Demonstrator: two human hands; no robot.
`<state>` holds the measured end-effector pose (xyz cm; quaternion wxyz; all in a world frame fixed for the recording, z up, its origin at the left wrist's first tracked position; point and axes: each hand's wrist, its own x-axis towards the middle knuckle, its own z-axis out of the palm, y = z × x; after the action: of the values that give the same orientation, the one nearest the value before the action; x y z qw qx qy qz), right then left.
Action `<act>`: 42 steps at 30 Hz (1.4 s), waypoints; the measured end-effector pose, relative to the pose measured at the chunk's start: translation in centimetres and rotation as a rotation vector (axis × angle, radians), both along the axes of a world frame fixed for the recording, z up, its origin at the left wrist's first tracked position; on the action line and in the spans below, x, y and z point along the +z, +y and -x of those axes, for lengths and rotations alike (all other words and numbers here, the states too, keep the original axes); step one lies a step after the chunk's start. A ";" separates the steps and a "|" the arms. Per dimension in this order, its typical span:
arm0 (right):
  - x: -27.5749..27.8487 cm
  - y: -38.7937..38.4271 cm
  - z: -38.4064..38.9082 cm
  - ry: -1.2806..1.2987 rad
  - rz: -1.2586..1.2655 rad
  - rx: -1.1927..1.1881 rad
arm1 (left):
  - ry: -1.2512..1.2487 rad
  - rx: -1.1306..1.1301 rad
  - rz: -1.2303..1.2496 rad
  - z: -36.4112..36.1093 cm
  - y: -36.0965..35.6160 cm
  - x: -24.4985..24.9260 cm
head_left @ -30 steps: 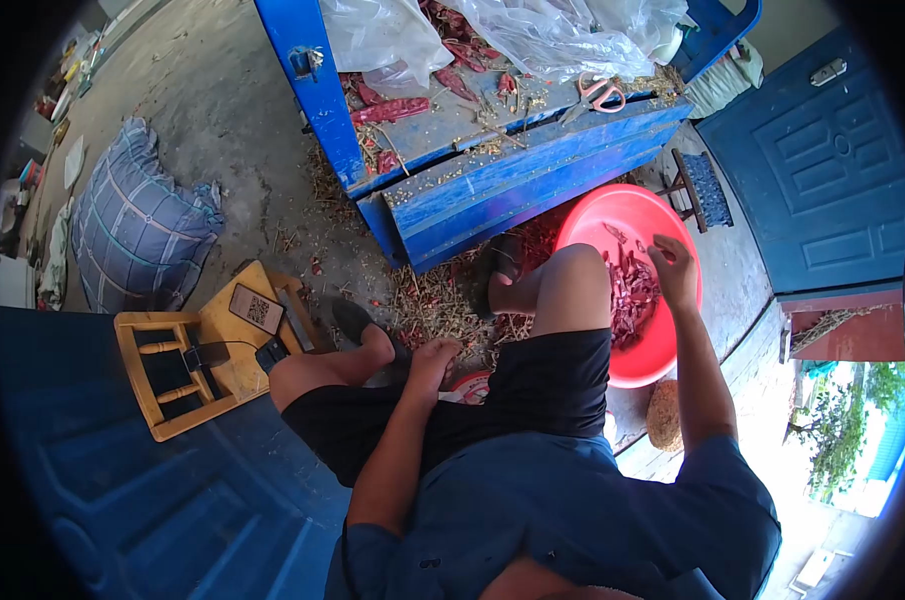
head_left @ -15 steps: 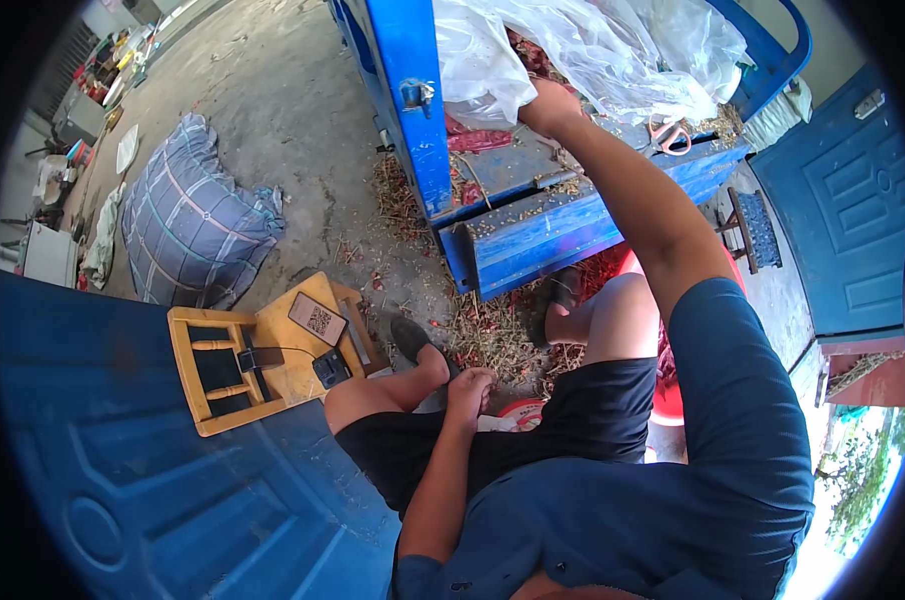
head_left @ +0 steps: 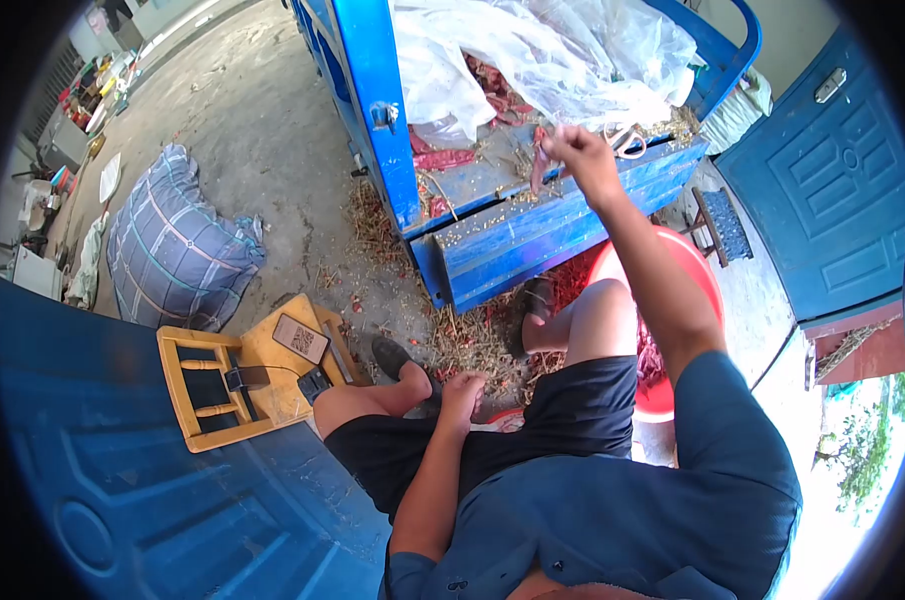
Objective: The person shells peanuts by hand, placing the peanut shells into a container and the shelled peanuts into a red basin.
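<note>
My right hand (head_left: 585,160) is raised over the edge of the blue cart bed (head_left: 563,240), fingers pinched on a dried red chilli (head_left: 539,168) that hangs down from them. Behind it, more dried chillies (head_left: 495,88) show from under a clear plastic sheet (head_left: 533,50). Orange-handled scissors (head_left: 629,146) lie on the bed close to my right wrist. Over my lap, my left hand (head_left: 463,398) is closed with its fingers curled in; whatever may be inside it is hidden.
A red tub (head_left: 711,285) with dark red contents stands beside my right leg. Stems and chilli scraps (head_left: 463,340) litter the floor. At left are a wooden chair (head_left: 198,440) carrying a QR-code card (head_left: 301,339) and a stuffed plaid sack (head_left: 178,245). A low stool (head_left: 723,225) stands right.
My right hand has come out from beside the plastic sheet toward me, now with a dried chilli in its fingers. My left hand stays over my lap. The view has shifted slightly.
</note>
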<state>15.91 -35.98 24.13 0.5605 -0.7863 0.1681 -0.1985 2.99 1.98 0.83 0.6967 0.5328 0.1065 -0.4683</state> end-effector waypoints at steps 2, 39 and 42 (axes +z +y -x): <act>-1.0 2.7 5.0 -0.033 -0.155 0.029 | -0.020 0.016 0.009 0.0 0.0 -0.2; -21.3 23.1 20.0 0.604 -0.625 0.101 | 0.040 -0.087 -0.024 1.9 0.6 0.6; -19.7 23.0 20.3 0.596 -0.477 0.058 | 0.031 -0.083 -0.035 1.9 0.1 1.2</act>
<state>-4.37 -12.96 4.46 0.6596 -0.6614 0.3428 0.0997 1.10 2.12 2.04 0.6654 0.5416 0.1035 -0.5032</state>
